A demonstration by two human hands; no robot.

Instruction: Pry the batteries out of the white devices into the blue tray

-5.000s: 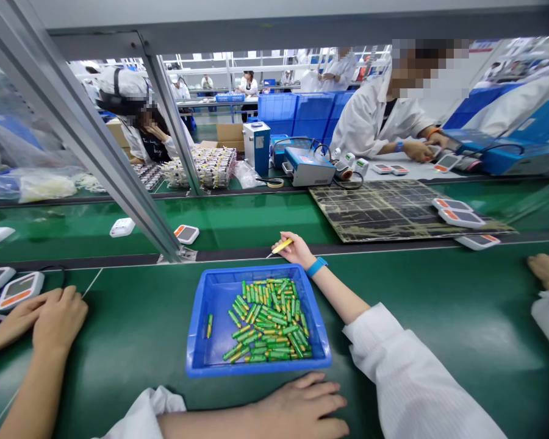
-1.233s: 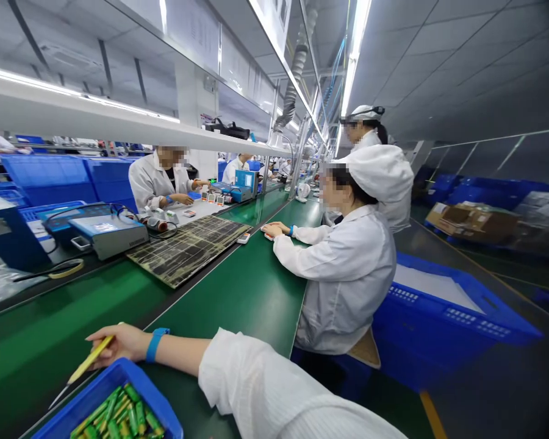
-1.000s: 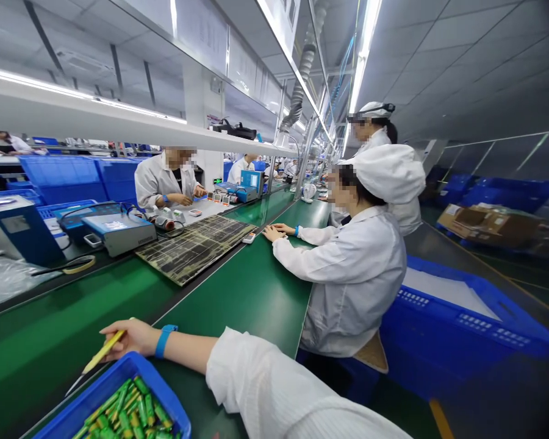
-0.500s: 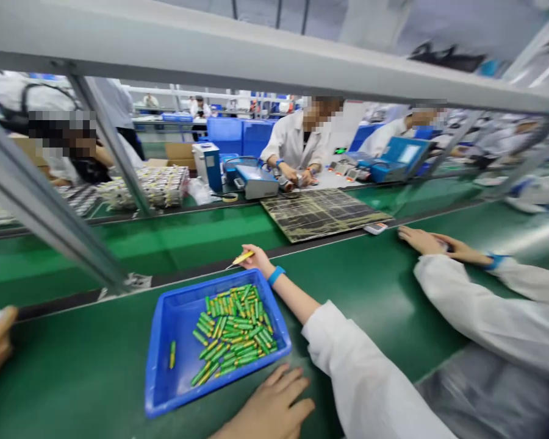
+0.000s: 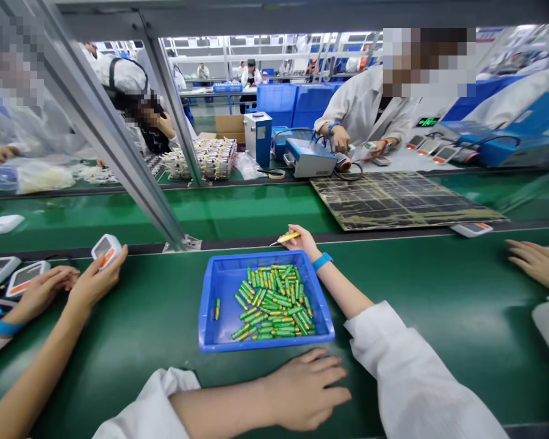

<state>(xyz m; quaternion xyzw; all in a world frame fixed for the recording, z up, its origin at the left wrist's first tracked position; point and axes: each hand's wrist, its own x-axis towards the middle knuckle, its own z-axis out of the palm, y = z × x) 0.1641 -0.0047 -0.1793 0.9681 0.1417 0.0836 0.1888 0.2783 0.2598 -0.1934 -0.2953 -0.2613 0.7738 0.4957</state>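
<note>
My right hand [image 5: 303, 242] is closed around a slim yellow tool with a thin pointed tip [image 5: 289, 238], beyond the far right corner of a blue plastic tray [image 5: 268, 346]. A blue band circles that wrist. Many small green batteries [image 5: 274, 302] with gold ends lie heaped in the tray's middle and right, and a single battery [image 5: 217, 308] lies apart at its left. Below the tray's near edge, my left hand [image 5: 308, 390] rests palm down on the green work surface, fingers spread, holding nothing.
At left a co-worker's hand [image 5: 96, 280] holds a white device [image 5: 106, 251]; similar devices [image 5: 27, 279] lie beside it. Another person's hand [image 5: 540, 262] is at right. A slanted metal post [image 5: 119, 146] stands behind the tray, left of a dark flat panel [image 5: 407, 201].
My view has swung left and levelled, so the tray appears farther right and more of the left-hand co-worker shows. My right hand keeps hold of the yellow tool; my left hand stays spread.
</note>
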